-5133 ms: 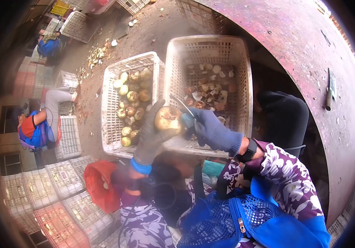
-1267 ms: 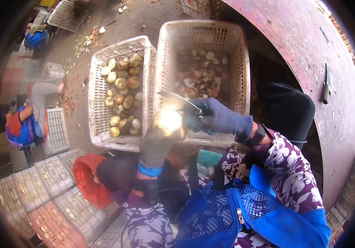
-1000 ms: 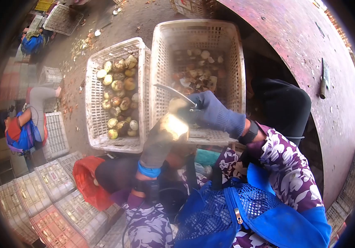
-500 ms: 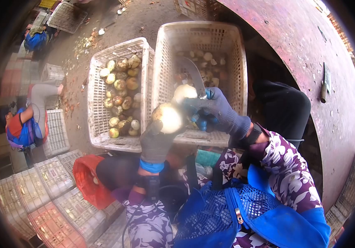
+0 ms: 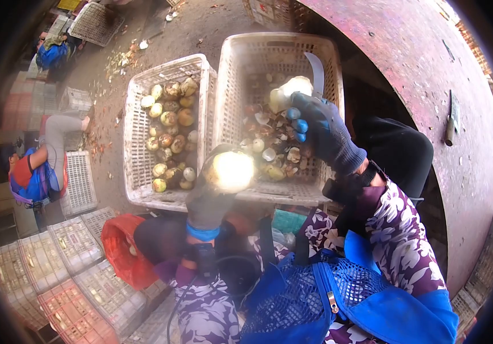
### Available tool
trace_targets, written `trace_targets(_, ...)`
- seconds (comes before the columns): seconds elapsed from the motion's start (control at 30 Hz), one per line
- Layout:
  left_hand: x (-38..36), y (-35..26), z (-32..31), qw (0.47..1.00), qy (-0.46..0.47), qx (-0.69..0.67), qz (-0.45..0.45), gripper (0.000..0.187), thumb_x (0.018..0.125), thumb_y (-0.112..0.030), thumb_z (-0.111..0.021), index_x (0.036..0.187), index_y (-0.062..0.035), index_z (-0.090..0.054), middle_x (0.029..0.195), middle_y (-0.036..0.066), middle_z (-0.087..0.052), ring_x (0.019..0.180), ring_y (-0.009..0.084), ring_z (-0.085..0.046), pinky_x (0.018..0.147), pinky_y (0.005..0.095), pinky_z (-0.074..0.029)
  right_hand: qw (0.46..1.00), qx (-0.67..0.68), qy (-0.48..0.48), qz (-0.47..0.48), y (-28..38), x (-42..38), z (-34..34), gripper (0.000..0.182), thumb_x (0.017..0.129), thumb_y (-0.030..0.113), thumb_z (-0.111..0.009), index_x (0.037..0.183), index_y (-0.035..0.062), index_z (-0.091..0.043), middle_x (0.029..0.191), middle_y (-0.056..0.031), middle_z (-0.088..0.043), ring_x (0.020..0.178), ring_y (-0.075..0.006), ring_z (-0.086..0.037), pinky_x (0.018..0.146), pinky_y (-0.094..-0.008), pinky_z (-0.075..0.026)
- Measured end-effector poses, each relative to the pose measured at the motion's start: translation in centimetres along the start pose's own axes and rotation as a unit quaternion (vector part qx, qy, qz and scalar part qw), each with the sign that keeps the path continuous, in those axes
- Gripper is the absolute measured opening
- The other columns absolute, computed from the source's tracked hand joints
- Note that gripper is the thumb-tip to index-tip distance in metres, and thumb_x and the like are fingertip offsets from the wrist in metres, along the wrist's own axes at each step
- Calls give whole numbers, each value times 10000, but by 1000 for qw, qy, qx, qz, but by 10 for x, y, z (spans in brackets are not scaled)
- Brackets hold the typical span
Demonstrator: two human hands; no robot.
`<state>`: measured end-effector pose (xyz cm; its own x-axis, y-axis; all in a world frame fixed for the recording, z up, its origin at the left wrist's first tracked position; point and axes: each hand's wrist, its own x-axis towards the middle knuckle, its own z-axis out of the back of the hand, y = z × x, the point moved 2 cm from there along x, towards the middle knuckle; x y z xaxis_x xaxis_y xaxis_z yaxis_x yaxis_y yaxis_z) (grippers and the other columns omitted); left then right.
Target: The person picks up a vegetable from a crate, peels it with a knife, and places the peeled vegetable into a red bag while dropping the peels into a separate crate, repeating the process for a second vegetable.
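My left hand (image 5: 207,192), in a grey glove, is wrapped round a round pale fruit (image 5: 233,171) whose lit face is glaring white. In my right hand (image 5: 322,127), gloved in blue-grey with blue fingertips, is a curved-blade knife (image 5: 316,73), its blade pointing up and away. A pale cut piece (image 5: 292,92) shows at the right hand's fingers, beside the blade. Both hands are over the larger white crate (image 5: 221,103), which holds peelings and cut pieces (image 5: 278,135). Left of it, a smaller white crate (image 5: 127,137) holds several whole yellow-brown round fruits (image 5: 168,118).
A pink-stained tabletop (image 5: 407,51) curves along the right, bearing another knife (image 5: 451,123). Stacked crates (image 5: 74,246) and a red bag (image 5: 123,252) lie at lower left. A person (image 5: 37,166) sits at far left; scraps (image 5: 121,60) litter the ground.
My right hand has moved away to the upper right with the knife and pale piece, apart from the left. My left hand has shifted slightly lower with the fruit.
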<state>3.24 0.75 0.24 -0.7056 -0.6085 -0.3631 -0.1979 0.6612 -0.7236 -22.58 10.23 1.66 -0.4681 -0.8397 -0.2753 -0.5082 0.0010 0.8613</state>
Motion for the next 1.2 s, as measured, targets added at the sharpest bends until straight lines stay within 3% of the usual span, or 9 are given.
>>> trace_targets(0.07,5,-12,-15,995,65,50,-49,776,764,-264,-667,1432,8,-378,1409,199,-465,1308,348,-454,1108,485,-367,991,-103,15,-80,14,0,0,263,924,162,-608,1123,-9,-596,798,-17,-603,533,-50,-535,453,-215,-418)
trace_targets(0.1,7,-18,-22,990,95,74,-75,804,735,-242,-699,1432,3,-381,1402,190,-475,1303,337,-461,1105,466,-377,973,-226,-7,53,12,-2,-12,316,900,272,-676,1067,6,-644,711,-22,-624,516,-88,-555,456,-235,-446)
trace_targets(0.2,9,-32,-46,937,104,308,-125,783,732,-13,-766,1422,-59,-399,1325,103,-531,1200,204,-536,1000,326,-466,974,-214,37,-67,-15,-13,-21,344,905,319,-669,1045,5,-648,714,-37,-639,491,-114,-587,438,-258,-468)
trace_targets(0.33,16,-23,-46,882,81,421,-196,1022,610,-215,-887,1457,-33,-344,1396,141,-483,1259,264,-508,1068,380,-416,956,-109,150,-225,-26,-20,-28,355,970,358,-576,1050,19,-647,687,-36,-628,519,-106,-598,462,-262,-489)
trace_targets(0.57,26,-11,-47,930,15,270,-248,917,684,-103,-849,1443,-69,-336,1285,111,-524,1190,232,-532,1022,362,-466,939,-228,208,151,-29,-25,-34,336,994,341,-551,976,19,-644,657,-33,-622,487,-108,-572,413,-262,-471)
trace_targets(0.7,30,2,-55,938,11,238,-251,873,740,-168,-826,1448,-76,-324,1319,88,-489,1197,221,-508,1031,352,-461,979,133,88,-124,-25,-31,-48,312,952,324,-627,963,12,-633,666,-52,-622,504,-103,-573,390,-247,-450)
trace_targets(0.93,22,1,-46,983,-23,84,-161,693,858,-173,-708,1434,-30,-351,1323,122,-500,1242,247,-479,1073,381,-405,980,-154,101,-79,-18,-35,-61,347,911,349,-681,961,8,-640,647,-32,-591,546,-102,-563,505,-291,-483)
trace_targets(1.07,21,-1,-22,994,-29,-52,-93,687,875,-235,-638,1430,40,-341,1410,219,-424,1312,365,-421,1131,521,-314,807,-530,86,245,-16,-24,-46,374,897,191,-609,1218,26,-510,770,-162,-644,696,-309,-665,622,-429,-518)
trace_targets(1.2,22,3,-30,989,31,-123,-70,586,910,-159,-597,1408,44,-362,1387,204,-440,1299,353,-427,1133,521,-317,738,-647,91,168,-13,-30,-50,610,814,166,-641,1374,64,-423,957,-203,-660,723,-372,-666,580,-454,-525)
